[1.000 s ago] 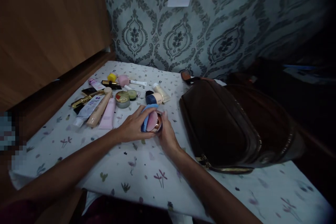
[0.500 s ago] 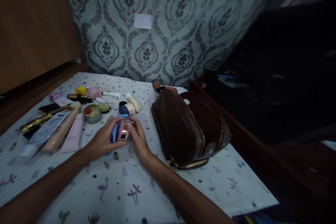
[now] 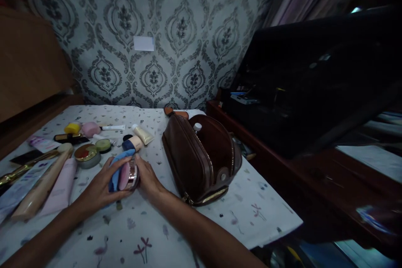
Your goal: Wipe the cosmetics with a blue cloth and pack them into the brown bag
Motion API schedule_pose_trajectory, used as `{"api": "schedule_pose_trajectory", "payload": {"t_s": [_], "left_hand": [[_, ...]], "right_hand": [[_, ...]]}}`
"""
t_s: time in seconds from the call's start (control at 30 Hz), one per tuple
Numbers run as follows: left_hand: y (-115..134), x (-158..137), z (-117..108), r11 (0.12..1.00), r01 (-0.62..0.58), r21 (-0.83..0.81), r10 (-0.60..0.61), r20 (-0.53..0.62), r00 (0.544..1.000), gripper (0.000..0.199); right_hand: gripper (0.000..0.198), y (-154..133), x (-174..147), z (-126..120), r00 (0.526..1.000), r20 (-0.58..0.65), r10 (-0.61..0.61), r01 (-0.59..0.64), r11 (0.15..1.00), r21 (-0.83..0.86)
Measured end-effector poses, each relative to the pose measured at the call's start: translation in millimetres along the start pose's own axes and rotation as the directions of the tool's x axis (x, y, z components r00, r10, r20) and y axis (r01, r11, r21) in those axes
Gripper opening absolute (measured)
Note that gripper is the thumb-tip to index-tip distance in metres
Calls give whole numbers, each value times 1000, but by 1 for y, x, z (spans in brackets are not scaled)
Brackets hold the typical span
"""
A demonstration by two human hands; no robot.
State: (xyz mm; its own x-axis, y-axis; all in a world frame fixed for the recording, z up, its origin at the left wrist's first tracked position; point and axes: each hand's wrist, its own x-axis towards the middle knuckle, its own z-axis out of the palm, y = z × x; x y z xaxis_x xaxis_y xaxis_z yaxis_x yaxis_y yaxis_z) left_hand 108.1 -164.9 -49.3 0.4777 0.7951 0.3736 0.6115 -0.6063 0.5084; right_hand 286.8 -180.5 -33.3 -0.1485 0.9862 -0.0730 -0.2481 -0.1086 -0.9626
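My left hand [image 3: 99, 185] wraps round a blue cloth [image 3: 115, 166] and a round cosmetic jar [image 3: 129, 176] with a pink face and a shiny rose-gold side. From the other side, the fingers of my right hand [image 3: 148, 178] close on the same jar, partly behind it. Both hands are just above the patterned tabletop. Right of them stands a brown toiletry bag [image 3: 191, 163], its zip open and a white-capped item [image 3: 197, 127] showing inside. Just beyond my hands lie a dark-blue and beige bottle [image 3: 133, 142] and a cream tube [image 3: 143, 135].
Left of my hands lie a gold-lidded jar [image 3: 87, 155], a green-lidded pot [image 3: 103, 145], a pink tube [image 3: 60, 186], a long beige tube [image 3: 44, 188] and several other cosmetics. A wooden cabinet [image 3: 34, 67] borders the left; a large dark screen-like panel [image 3: 307, 79] fills the right.
The view has swung right, so the bag and cosmetics appear further left. Both hands still hold the jar and cloth, with the jar's pink face turned more toward me.
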Motion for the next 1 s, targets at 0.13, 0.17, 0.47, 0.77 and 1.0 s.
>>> {"api": "schedule_pose_trajectory", "payload": {"t_s": [0.13, 0.17, 0.47, 0.77, 1.0], "left_hand": [[1, -1, -1, 1000, -11, -21, 12, 27, 1000, 75], [2, 0, -2, 999, -17, -29, 18, 32, 999, 75], [13, 5, -8, 997, -10, -81, 13, 44, 999, 75], [29, 9, -8, 995, 42, -90, -44, -19, 999, 74], [28, 8, -8, 994, 64, -89, -65, -7, 998, 69]], "right_hand": [[63, -6, 0, -1, 989, 37, 146, -149, 980, 130], [62, -7, 0, -2, 983, 47, 175, -180, 974, 137], [66, -5, 4, -4, 977, 76, 200, -208, 970, 123], [46, -27, -11, -8, 993, 108, -50, 76, 966, -247], [25, -20, -9, -8, 984, 142, -105, 121, 987, -110]]}}
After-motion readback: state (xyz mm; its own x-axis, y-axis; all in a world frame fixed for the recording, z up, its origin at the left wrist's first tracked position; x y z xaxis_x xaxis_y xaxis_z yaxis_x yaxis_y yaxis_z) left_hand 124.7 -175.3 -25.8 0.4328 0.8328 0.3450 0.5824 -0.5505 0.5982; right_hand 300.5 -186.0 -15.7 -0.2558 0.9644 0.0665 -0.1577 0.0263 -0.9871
